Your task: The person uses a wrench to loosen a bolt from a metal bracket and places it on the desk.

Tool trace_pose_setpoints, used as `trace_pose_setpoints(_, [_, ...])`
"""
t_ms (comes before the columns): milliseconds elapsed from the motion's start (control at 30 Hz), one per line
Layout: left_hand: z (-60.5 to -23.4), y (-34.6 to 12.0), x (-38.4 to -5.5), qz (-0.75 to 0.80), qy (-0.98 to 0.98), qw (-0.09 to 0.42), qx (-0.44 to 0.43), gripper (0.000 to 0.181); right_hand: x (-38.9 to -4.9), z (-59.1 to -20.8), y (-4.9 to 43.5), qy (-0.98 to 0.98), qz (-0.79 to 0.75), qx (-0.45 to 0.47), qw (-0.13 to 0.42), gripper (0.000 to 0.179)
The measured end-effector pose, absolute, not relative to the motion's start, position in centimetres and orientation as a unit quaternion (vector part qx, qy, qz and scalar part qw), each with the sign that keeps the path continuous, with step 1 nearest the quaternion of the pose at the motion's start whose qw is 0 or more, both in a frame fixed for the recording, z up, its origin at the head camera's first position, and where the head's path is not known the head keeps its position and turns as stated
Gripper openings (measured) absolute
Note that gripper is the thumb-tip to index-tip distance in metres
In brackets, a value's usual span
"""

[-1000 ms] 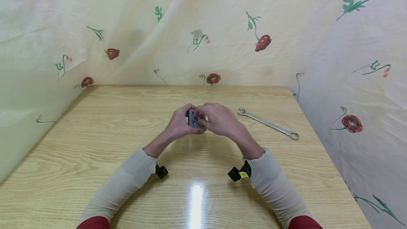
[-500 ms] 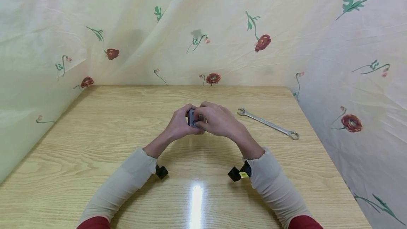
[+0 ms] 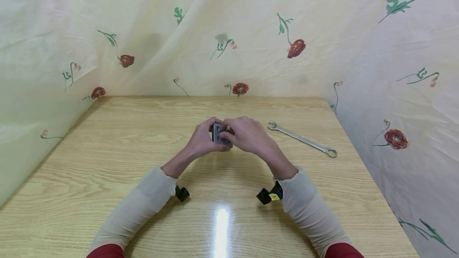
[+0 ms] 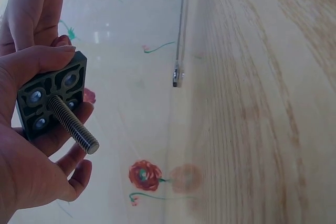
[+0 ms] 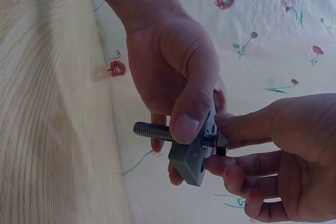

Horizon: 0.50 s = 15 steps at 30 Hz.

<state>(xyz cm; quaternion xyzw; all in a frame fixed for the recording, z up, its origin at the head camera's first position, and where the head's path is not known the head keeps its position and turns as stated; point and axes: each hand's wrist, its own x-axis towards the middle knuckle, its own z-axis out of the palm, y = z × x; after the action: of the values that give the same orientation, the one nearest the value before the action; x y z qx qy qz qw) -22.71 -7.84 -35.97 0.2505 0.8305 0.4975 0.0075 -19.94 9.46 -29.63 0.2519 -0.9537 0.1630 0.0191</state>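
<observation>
My left hand grips a dark grey square plate by its edges, thumb on one side and fingers on the other. Several holes pierce the plate. A threaded bolt runs through its middle, and a long stretch of thread sticks out of the ribbed face. On the opposite face, the hex head stands off the plate with some thread showing between. My right hand has its thumb and index finger curled about that head. In the head view these fingers hide most of the bolt head.
A combination wrench lies on the wooden table, to the right of my hands. A floral cloth hangs behind the table and along both sides. Black wrist cameras hang below the sleeves.
My right fingers have curled over the bolt head, then shifted back, uncovering more of the plate's face. The left hand and plate stay in place; the wrench has not moved.
</observation>
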Motion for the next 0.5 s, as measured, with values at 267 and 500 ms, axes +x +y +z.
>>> trace_pose_setpoints(267, [-35.84,-7.87,-22.60,0.494,0.833,0.001,0.250,0.059,-19.78,-29.53,9.46,-0.948,0.152,0.278,0.032,0.017])
trace_pose_setpoints(500, [-35.98,-7.83,-22.67,0.500,0.829,0.009,0.250,0.059,-19.72,-29.65,9.43,-0.937,0.165,0.304,0.047,0.012])
